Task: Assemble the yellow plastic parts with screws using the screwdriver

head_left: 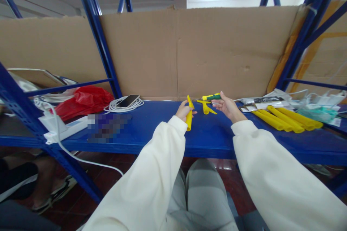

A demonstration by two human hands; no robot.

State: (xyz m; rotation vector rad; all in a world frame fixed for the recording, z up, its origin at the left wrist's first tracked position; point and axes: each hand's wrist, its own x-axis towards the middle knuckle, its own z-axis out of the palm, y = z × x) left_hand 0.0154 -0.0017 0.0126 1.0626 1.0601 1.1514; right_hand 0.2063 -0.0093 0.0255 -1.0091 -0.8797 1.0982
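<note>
My left hand (183, 111) is closed around a yellow tube-shaped piece (189, 124), which stands nearly upright with a narrow tip at its top. My right hand (226, 106) grips the end of a screwdriver (211, 96) with a green and yellow handle. The screwdriver lies level, and its thin shaft points left to the upper part of the piece in my left hand; whether the tip touches it I cannot tell. Between my hands, just under the screwdriver, another yellow piece with pointed arms (206, 109) rests on the blue tabletop (208, 135).
Several yellow tubes (287, 121) lie at right beside plastic packets (265, 101). At left are a phone (128, 101) on a coiled white cable (111, 107), a red plastic bag (84, 101) and a white power strip (72, 128). A cardboard wall (217, 50) and blue posts (99, 39) bound the bench.
</note>
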